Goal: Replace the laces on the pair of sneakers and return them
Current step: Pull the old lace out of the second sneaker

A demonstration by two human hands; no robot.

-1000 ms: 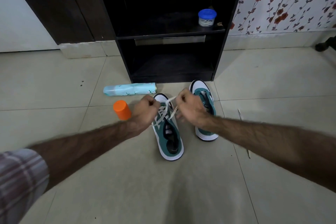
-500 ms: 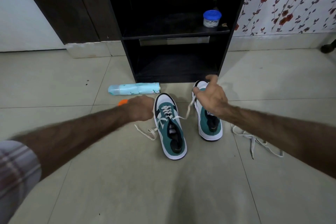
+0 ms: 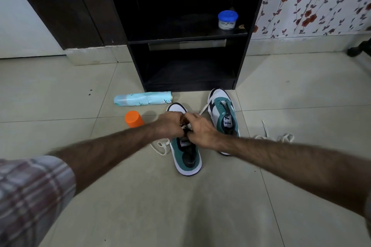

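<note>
Bare floor tile lies open before the sneakers. To their left, an orange cap and a fallen spray can crowd the way; a loose lace trails right; the dark cabinet stands just behind.

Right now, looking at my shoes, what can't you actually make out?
Head view only:
- Lacing on the left sneaker: hidden by the left hand and right hand.
- What the fingers pinch: hidden.
- Right sneaker heel: behind the right forearm.
- Blue-lidded jar label: too small.
- Cabinet lower shelf: too dark.
</note>
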